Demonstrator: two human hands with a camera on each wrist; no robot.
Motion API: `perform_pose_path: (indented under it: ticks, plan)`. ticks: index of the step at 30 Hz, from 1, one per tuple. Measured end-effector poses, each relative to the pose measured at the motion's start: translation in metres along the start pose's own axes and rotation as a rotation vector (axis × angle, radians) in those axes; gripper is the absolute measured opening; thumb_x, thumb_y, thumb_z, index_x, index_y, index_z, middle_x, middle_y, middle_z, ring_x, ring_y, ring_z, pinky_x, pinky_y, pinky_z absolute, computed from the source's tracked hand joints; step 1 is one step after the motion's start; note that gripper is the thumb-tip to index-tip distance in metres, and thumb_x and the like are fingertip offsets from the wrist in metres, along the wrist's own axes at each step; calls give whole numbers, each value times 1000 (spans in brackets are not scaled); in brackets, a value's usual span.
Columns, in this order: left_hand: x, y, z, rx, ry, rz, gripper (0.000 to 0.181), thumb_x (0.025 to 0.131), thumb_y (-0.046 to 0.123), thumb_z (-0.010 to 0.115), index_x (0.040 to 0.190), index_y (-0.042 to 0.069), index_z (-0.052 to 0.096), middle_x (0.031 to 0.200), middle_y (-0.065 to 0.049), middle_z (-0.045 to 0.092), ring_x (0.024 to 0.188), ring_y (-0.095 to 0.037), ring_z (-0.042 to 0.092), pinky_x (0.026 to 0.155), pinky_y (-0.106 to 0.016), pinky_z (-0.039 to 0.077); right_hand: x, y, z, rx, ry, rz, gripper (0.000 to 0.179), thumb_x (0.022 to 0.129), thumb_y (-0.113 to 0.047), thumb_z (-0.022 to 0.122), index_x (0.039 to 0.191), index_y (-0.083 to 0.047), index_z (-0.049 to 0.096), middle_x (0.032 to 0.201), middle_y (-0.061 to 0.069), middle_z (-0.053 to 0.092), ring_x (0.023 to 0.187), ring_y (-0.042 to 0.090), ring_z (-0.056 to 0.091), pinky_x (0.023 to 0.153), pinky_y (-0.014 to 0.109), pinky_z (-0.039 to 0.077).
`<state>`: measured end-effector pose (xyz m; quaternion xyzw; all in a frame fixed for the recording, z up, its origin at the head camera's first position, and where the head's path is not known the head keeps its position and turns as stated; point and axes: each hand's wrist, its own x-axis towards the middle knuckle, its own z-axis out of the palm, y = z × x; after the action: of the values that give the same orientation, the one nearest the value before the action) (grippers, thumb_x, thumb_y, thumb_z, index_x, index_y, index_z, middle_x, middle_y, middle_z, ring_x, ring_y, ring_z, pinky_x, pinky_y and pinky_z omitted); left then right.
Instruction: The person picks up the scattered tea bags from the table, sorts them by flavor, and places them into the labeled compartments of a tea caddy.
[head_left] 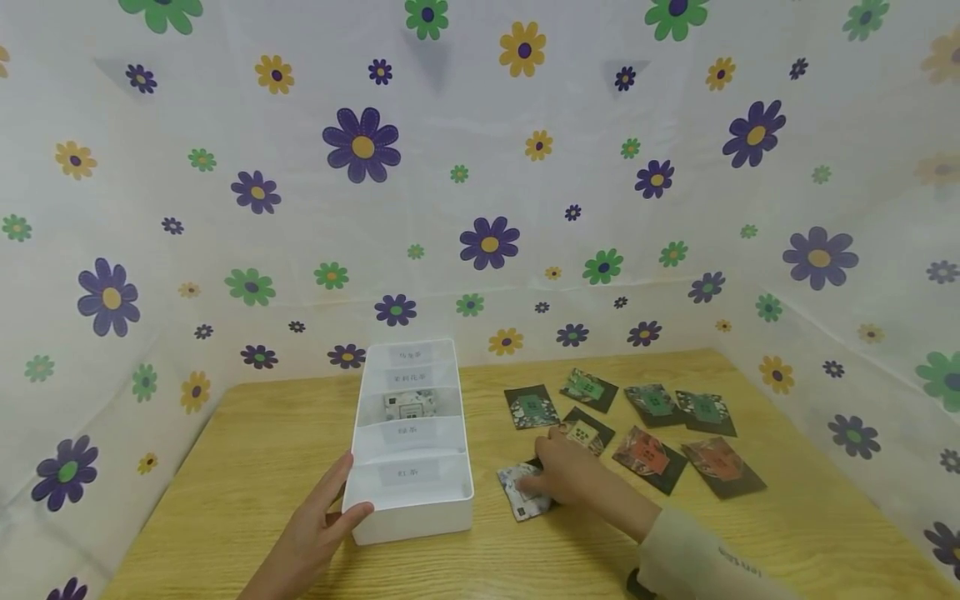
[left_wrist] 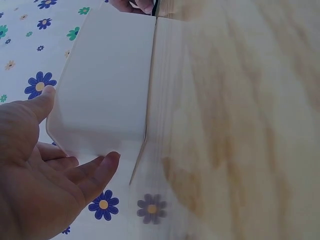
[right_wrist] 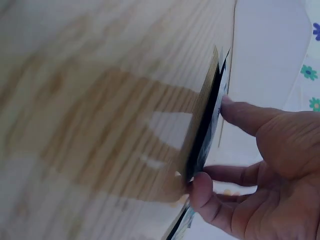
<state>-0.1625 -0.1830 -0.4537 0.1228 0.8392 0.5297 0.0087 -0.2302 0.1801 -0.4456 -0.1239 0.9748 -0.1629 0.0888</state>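
A long white divided box (head_left: pixel 414 533) stands left of centre, with labelled compartments; a white patterned tea sachet (head_left: pixel 410 405) lies in its middle one. My left hand (head_left: pixel 315 521) holds the box's near left corner, thumb at the front rim and fingers along the side wall. In the left wrist view, the left hand (left_wrist: pixel 60 165) spans that corner. My right hand (head_left: pixel 573 475) is over another white tea sachet (head_left: pixel 517 493), partly covering it. In the right wrist view, the right hand (right_wrist: pixel 250 170) pinches this flat sachet (right_wrist: pixel 210 132) between thumb and fingers, close over the table.
Several dark tea sachets lie right of the box: some with green labels (head_left: pixel 531 406), one yellow-labelled (head_left: pixel 585 432) just beyond my right hand, and two with red labels (head_left: pixel 649 458). The wooden table (head_left: pixel 247 467) meets a flower-printed cloth (head_left: pixel 450 208) at the back and sides.
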Motion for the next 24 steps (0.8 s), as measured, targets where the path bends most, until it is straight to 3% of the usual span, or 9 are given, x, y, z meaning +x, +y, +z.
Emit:
perform_pose_path:
  ticks: [6,9,13,15,18,21,24]
  plan:
    - [0,0,1,4,7,2,78,102,23,67,163,1,23,168,-22,22,140,-41,45,94,-33,57,-9,-9,0,-5,7,44,72,94,-41,78,128,20,57,141,39,48,119,45,59,95,52,53]
    - [0,1,1,0,9,1,78,102,22,67,163,2,23,168,-22,22,140,-40,45,93,-33,57,-13,-11,1,-33,38,43,70,93,-42,78,121,19,60,132,36,55,111,43,62,91,52,55]
    - [0,2,0,0,-2,-12,78,103,22,67,163,1,22,168,-23,21,141,-42,44,94,-37,57,-16,-12,1,-157,102,20,65,93,-49,76,114,12,66,116,27,65,92,36,67,74,49,59]
    - [0,3,0,3,-5,-21,78,103,23,66,163,1,22,168,-23,20,142,-43,43,95,-36,57,-16,-11,0,-205,137,-45,58,93,-48,75,113,6,69,110,21,66,89,33,67,71,47,59]
    - [1,2,-1,9,-5,-22,79,103,23,66,163,0,21,168,-23,20,142,-42,43,95,-36,57,-12,-8,-3,-211,159,-237,44,96,-36,76,120,0,70,112,16,66,101,32,66,83,48,58]
    - [0,2,0,6,0,-13,78,103,21,66,163,-1,22,168,-24,21,141,-43,44,95,-37,57,-6,-4,-8,-160,67,-405,44,95,-26,77,130,-2,67,120,13,65,112,30,62,94,47,54]
    - [0,1,0,8,-1,-23,78,102,23,67,163,1,22,168,-23,21,141,-42,44,95,-37,57,1,-2,-12,-116,-57,-456,54,91,-26,81,137,-5,64,127,12,62,113,26,59,94,43,53]
